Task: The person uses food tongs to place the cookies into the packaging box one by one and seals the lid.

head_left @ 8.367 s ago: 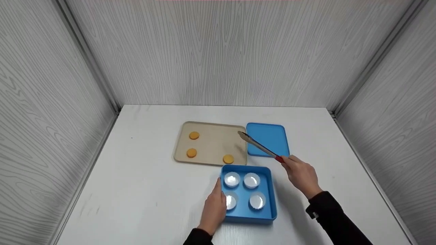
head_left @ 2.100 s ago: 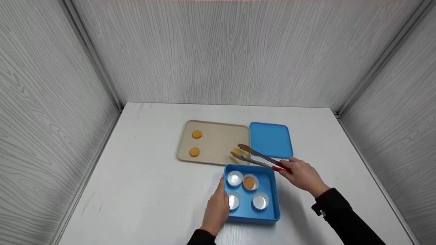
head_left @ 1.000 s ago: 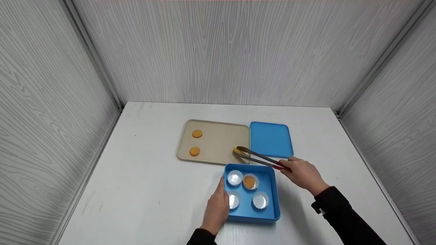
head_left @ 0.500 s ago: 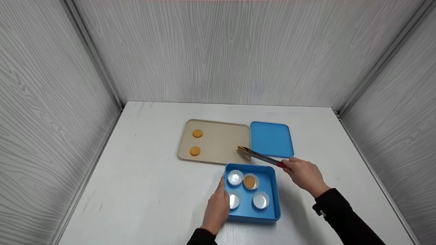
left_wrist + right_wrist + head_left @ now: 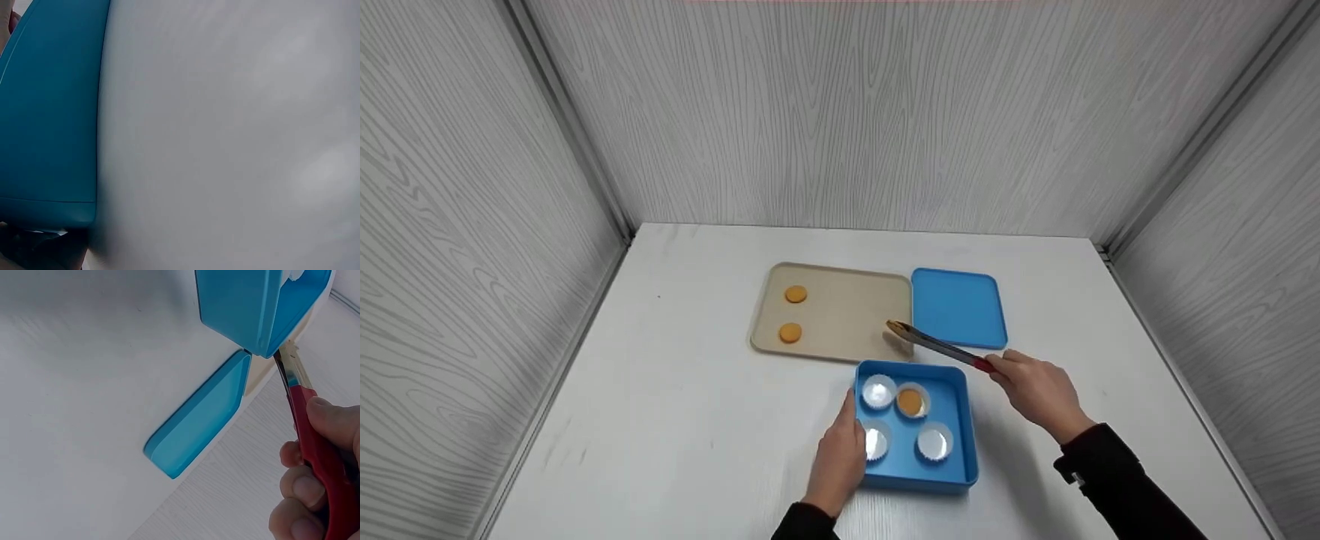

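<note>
My left hand holds the left side of a square blue box, its thumb at the rim. Several white fluted paper cups sit inside; one contains a round golden cookie, and the lower-left cup is partly covered by the hand. My right hand grips metal tongs with red handles. Their arms are pressed together, with a sliver of another golden cookie between the tips, above the beige tray. In the left wrist view the box wall fills the left side.
Two golden cookies lie at the left of the beige tray. Beside its right edge lies a flat blue lid, also seen as a shallow lid in the right wrist view. Grey wood-grain panels border the white table.
One cookie has come to lie in the upper-right cup. The tongs then closed on the tray's right-hand cookie and lifted it slightly, shifting a little rightward. The left hand stays at the box.
</note>
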`<state>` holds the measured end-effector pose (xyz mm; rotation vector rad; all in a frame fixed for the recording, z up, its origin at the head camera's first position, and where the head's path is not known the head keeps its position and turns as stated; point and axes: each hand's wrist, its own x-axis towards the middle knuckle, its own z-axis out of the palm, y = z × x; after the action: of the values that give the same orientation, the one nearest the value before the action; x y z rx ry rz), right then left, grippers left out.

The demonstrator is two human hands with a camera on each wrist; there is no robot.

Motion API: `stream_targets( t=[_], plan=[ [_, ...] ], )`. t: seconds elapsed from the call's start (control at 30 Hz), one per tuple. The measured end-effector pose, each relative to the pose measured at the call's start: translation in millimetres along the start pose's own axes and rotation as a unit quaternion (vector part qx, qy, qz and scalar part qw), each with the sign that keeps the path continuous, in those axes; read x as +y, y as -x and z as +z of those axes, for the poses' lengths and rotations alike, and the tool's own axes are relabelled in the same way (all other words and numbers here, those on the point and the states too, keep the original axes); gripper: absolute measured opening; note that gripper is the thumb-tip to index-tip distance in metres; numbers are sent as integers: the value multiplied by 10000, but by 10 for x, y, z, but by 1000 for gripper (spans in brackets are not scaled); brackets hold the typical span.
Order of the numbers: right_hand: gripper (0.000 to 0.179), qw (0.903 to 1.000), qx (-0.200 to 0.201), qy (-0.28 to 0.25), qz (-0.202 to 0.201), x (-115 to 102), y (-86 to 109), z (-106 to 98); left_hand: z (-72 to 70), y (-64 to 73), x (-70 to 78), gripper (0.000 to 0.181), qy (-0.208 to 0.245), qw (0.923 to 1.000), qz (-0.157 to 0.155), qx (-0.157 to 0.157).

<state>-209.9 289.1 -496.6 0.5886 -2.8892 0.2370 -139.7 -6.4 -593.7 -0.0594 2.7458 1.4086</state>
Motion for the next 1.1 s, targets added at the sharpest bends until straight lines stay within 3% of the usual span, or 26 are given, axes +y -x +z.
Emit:
stream_targets(
  t=[0.23, 0.53, 0.9, 1.1],
  plan=[
    [22, 9993, 313, -200, -67, 31, 105, -48, 7, 6, -11, 53, -29, 9998, 185, 88],
    [26, 9960, 633, -605, -202, 35, 278, -130, 7, 5, -7, 53, -125, 9998, 146, 94],
    [26, 9910, 194, -1323, 36, -56, 487, -209, -8, 0, 4, 53, 34, 9999, 129, 52],
    [24, 9840, -105, -1776, 74, -70, 589, -243, -6, 16, -16, 53, 20, 9992, 349, 178]
  ],
)
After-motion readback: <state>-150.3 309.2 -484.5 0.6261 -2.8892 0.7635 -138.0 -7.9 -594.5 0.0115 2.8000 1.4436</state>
